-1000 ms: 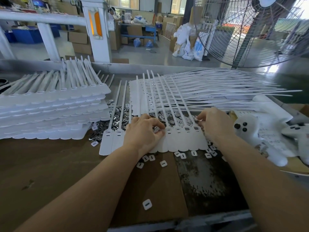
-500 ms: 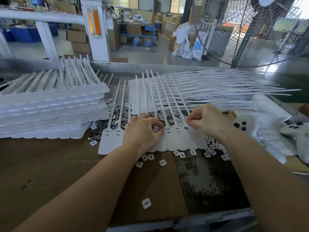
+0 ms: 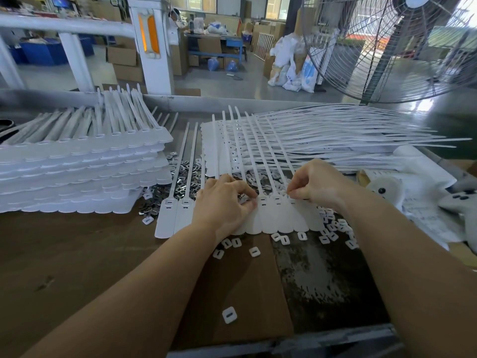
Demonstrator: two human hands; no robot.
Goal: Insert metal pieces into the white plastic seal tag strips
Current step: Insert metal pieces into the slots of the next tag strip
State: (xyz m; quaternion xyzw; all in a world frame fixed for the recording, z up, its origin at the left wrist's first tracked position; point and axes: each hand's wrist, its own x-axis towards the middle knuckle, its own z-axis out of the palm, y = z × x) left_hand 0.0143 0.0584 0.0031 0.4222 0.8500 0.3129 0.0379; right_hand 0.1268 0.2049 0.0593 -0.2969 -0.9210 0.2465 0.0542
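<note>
Both bare forearms reach in from the bottom edge, converging on the row of white plastic seal tag strips (image 3: 277, 215) lying flat at the middle of the brown table (image 3: 77, 254). The left hand (image 3: 224, 205) sits knuckles-up over the row's left end, wrist low, its fingers (image 3: 244, 191) curled down and pressed together at the tips against the slotted head of one strip; whether a metal piece sits under them I cannot tell. The right hand (image 3: 316, 184) comes in from the right, arched over the strip heads, thumb and forefinger pinched tight just above a slot; what they pinch is too small to make out. The strips' paddle ends point toward the person, their thin tails running away up the table.

Just behind the hands lies a loose heap of small shiny metal pieces (image 3: 180, 184), partly under the strips. Two separate white strips (image 3: 178, 210) lie just left of the left hand. Far left, a tall stack of white tag strip sheets (image 3: 82, 174); behind the working row, a fanned pile of long white strips (image 3: 335, 140). Small white square plastic caps (image 3: 254, 251) are scattered near the paddle ends, one lone cap (image 3: 229, 315) nearer the table's edge. A large wire-guard floor fan (image 3: 392, 47) stands beyond the table at right.
</note>
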